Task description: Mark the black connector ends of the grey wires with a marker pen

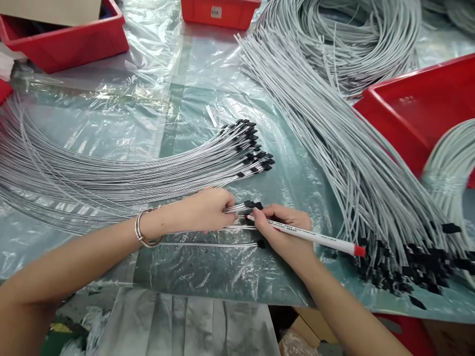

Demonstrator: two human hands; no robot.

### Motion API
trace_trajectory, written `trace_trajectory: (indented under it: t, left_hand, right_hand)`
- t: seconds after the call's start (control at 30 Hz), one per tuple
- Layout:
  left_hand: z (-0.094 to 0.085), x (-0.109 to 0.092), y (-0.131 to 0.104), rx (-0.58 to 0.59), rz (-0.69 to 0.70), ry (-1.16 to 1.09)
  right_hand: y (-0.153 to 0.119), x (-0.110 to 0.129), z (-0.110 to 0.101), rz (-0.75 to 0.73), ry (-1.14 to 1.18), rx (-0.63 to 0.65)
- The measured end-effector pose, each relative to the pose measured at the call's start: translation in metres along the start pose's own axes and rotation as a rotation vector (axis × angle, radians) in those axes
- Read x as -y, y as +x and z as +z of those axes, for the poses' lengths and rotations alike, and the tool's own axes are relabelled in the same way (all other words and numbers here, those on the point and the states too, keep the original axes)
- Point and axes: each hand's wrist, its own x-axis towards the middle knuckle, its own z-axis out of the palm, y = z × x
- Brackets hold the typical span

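Observation:
My left hand (215, 210) is closed around a few thin grey cables whose black connectors (253, 204) stick out past its fingers. Close on its right, my right hand (287, 230) grips a white marker (315, 236) with a red end cap; the marker's red tip lies near the connectors. One loose cable (211, 244) with a black end runs below both hands. Above them, a large bundle of thin cables (148, 173) sweeps in from the left and ends in black connectors (256, 143).
Thick grey cables (326, 133) run down the right side to a heap of black connectors (415, 264). Red bins stand at the upper left (74, 47), top middle (222, 15) and right (419, 109). Clear plastic sheeting (208, 272) covers the table, whose front edge lies below my hands.

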Motion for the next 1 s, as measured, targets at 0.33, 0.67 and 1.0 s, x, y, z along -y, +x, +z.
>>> trace_trajectory:
  t: [0.33, 0.67, 1.0]
  left_hand:
    - [0.001, 0.002, 0.002, -0.031, 0.035, 0.065]
    - [-0.001, 0.0, -0.002, 0.045, 0.029, -0.021]
    - [0.0, -0.008, -0.002, -0.039, 0.172, -0.075]
  right_hand:
    - [0.0, 0.003, -0.002, -0.011, -0.006, 0.013]
    - [-0.004, -0.002, -0.015, 0.07, 0.274, -0.112]
    - [0.006, -0.005, -0.027, -0.039, 0.75, -0.437]
